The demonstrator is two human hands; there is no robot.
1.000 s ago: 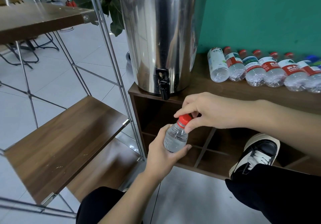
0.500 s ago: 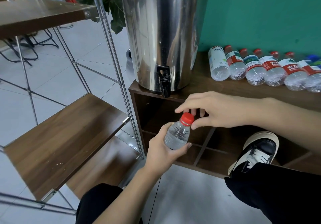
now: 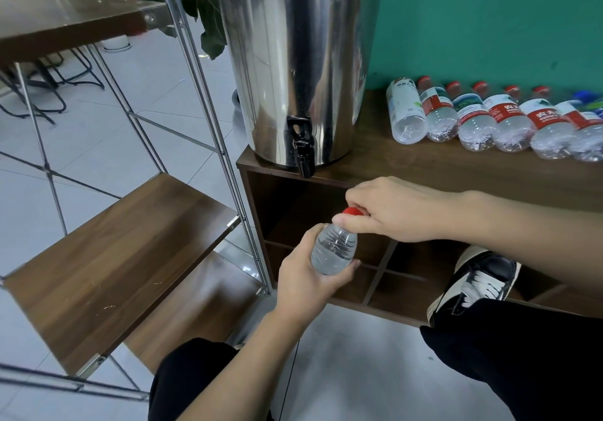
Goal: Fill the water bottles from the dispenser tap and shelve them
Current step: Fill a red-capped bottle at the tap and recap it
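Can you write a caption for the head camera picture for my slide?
Left hand holds a water bottle while right hand grips its red cap.

I'm seeing clear water bottle [image 3: 332,251] tilting, red cap [image 3: 352,210] on, sitting below black tap [image 3: 303,146] of steel dispenser [image 3: 293,61]. Row of capped bottles [image 3: 499,120] is lying on sideboard top [image 3: 456,166], right of dispenser.
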